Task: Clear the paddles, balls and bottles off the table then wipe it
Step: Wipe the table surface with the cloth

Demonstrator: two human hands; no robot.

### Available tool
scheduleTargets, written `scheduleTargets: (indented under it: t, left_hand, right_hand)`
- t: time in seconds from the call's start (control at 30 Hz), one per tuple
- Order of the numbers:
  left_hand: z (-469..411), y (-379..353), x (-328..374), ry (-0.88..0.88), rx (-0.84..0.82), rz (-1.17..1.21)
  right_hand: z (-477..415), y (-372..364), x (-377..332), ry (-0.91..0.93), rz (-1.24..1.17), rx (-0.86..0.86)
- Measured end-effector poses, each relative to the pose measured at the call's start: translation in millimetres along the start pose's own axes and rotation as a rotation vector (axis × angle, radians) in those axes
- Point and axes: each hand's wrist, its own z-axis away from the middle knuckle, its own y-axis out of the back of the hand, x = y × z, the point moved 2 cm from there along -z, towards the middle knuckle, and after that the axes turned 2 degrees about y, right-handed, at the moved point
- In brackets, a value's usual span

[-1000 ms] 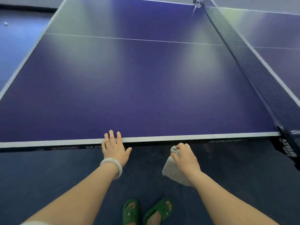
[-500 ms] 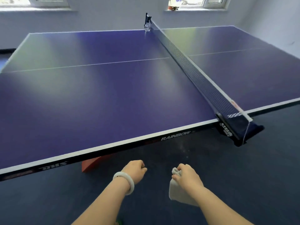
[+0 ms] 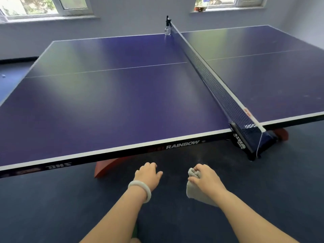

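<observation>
Table (image 3: pixel 122 111) edge reads RAINBOW — right hand (image 3: pixel 205 179) grips cloth (image 3: pixel 192 192).

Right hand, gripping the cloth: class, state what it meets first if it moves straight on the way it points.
Probably the table's near edge, around the RAINBOW lettering; depth is unclear, so the right hand might pass underneath.

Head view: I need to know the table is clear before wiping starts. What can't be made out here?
In the head view:
- table: its right end is cut off by the frame's right edge, and the net screens a strip behind it.
- bottle by the far net post: too small to see its contents.
- white speck on the floor, left: too small to name.
- cloth: mostly hidden under the right hand.
</observation>
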Motion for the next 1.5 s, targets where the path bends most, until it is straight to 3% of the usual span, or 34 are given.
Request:
scheduleTargets:
  t: [0.43,0.83,1.03,1.17,1.23,1.37,1.43,1.5]
  left_hand:
    - [-87.8,81.7,-178.8,0.017,0.116,-0.027]
    - [-150.2,78.2,-293.4,0.299,0.096,-0.119]
    - [-158.6,66.5,-302.2,0.28,0.104,-0.141]
    - [-159.5,67.6,-303.5,0.283,0.059,-0.129]
    - [-159.7,68.5,-303.6,0.284,0.038,-0.127]
    - [-158.0,69.6,-301.9,0.287,0.03,-0.128]
    - [-158.5,69.9,-301.5,0.282,0.03,-0.126]
    - [-158.6,70.2,-302.8,0.279,0.021,-0.123]
  right_hand:
    - [-105.9,-84.3,-164.5,0.07,0.058,-0.064]
    - [-219.3,-142.6,-251.1,0.317,0.053,0.128]
    - [-244.0,-205.7,-258.4,0.363,0.505,0.066]
    - [-219.9,-237.4,-252.4,0.585,0.61,0.044]
    - [-223.4,-221.2,-228.8,0.523,0.633,0.11]
    - [-229.9,-206.1,-214.0,0.067,0.535,0.207]
    - [-219.0,-227.9,-247.1,0.131,0.483,0.223]
    - [-208.1,-250.8,-268.5,0.302,0.495,0.132]
